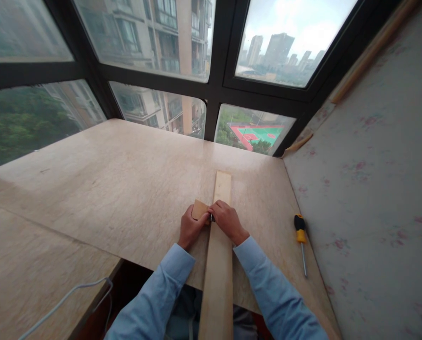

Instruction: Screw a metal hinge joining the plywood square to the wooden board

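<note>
A long pale wooden plank (220, 264) lies over the sill and runs past its near edge toward my body. My left hand (192, 226) is closed on a small flat tan piece (199, 209), which looks like thin wood or card, beside the plank's left edge. My right hand (228, 219) rests across the plank, its fingers pinched together at that same edge. Between the fingertips of both hands shows a small dark metal part (211, 217); its kind is too small and covered to make out.
A yellow-and-black screwdriver (300, 231) lies on the stone sill (125, 179) at the right, near the papered wall (366, 198). Dark-framed windows (214, 89) stand behind the sill. A white cable (72, 290) crosses the lower left, beside a dark gap below the sill's edge.
</note>
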Tool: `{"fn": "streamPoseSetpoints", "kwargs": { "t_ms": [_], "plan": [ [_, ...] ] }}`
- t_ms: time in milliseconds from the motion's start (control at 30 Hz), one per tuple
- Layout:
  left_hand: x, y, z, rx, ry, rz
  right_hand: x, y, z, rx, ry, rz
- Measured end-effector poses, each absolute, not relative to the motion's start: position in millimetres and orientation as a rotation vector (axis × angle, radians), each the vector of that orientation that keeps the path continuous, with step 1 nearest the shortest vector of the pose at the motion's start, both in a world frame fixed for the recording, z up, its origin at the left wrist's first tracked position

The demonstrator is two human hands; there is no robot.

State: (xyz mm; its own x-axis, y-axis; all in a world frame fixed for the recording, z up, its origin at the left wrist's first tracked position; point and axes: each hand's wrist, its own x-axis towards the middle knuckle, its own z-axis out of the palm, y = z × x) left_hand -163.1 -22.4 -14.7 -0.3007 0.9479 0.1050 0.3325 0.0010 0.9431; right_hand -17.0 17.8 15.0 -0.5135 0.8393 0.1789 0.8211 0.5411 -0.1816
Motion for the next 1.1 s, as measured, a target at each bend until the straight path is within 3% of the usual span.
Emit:
{"fn": "streamPoseSetpoints", "kwargs": {
  "t_ms": [400, 767, 1100],
  "plan": [
    [-163, -25, -14, 1.345, 1.740, 1.262, -16, 27, 25, -1.306, -2.695, 0.115],
    [-162, -25, -15, 1.352, 1.758, 1.263, -3, 37, 32, -1.218, -2.603, 0.466],
    [-162, -26, -13, 1.351, 1.753, 1.285, -12, 31, 34, -1.272, -2.711, 0.240]
  ]
}}
